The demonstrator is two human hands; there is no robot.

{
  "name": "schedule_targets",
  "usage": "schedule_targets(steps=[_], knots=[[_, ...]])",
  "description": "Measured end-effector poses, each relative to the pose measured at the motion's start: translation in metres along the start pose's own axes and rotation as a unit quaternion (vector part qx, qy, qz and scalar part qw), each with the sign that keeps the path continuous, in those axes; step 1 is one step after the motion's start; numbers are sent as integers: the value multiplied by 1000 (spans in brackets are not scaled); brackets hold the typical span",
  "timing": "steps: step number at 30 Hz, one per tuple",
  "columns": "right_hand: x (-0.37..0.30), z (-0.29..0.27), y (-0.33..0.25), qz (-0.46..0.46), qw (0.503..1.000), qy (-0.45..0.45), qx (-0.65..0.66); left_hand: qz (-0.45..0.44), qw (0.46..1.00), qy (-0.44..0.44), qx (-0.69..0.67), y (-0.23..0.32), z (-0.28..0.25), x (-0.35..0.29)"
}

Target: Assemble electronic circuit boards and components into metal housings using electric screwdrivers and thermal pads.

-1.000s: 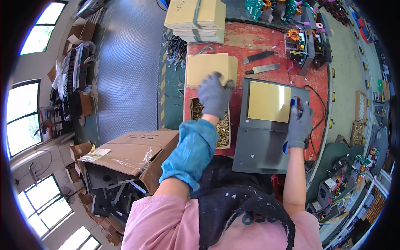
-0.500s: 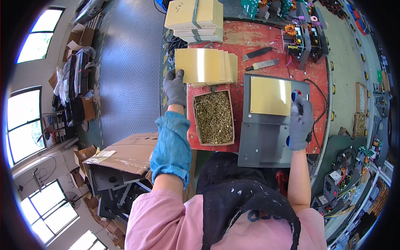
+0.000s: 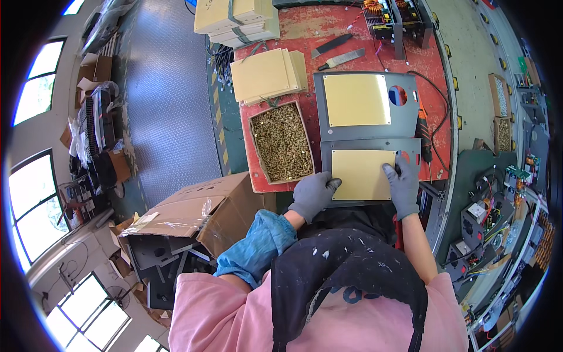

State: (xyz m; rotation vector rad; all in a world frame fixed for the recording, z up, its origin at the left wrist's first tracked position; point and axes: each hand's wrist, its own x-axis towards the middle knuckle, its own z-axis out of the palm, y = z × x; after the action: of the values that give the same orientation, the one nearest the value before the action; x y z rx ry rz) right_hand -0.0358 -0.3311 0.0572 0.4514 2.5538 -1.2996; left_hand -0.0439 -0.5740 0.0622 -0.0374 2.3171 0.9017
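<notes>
A thin pale-yellow sheet (image 3: 360, 175) with small corner holes lies over the nearer grey metal panel (image 3: 326, 154). My left hand (image 3: 314, 193), in a grey glove, pinches its left edge, thumb on top. My right hand (image 3: 403, 186), gloved alike, grips the right edge with the thumb over the face. Just beyond, a second yellow sheet (image 3: 359, 100) rests on another grey panel (image 3: 404, 126) beside a round cutout. To the left stand an open box of small brass-coloured fasteners (image 3: 281, 144) and a fanned stack of yellow sheets (image 3: 261, 76).
An orange-and-black power tool (image 3: 423, 132) with a cable lies right of the panels. Two knife-like blades (image 3: 346, 57) lie farther back on the red table (image 3: 305, 23). Strapped sheet bundles (image 3: 234, 14) stand far left. A cardboard carton (image 3: 229, 205) of dark metal parts sits nearby at left.
My left hand has come from the stack to the nearer panel, bringing a yellow sheet. My right hand has moved down from the far panel's cutout to that sheet. The view has shifted.
</notes>
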Motion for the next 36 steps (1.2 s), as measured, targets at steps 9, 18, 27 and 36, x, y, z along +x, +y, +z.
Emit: schedule_targets(steps=[9, 18, 27, 36], knots=[[11, 18, 16, -36, 987, 124, -98, -22, 994, -3, 109, 10, 2, 12], [11, 21, -2, -1, 984, 124, -131, -5, 988, -8, 157, 12, 0, 15], [13, 24, -11, 8, 973, 113, -202, -1, 984, -25, 177, 14, -7, 19], [-12, -26, -5, 1, 959, 208, -192, -7, 969, -67, 237, 30, -3, 27]])
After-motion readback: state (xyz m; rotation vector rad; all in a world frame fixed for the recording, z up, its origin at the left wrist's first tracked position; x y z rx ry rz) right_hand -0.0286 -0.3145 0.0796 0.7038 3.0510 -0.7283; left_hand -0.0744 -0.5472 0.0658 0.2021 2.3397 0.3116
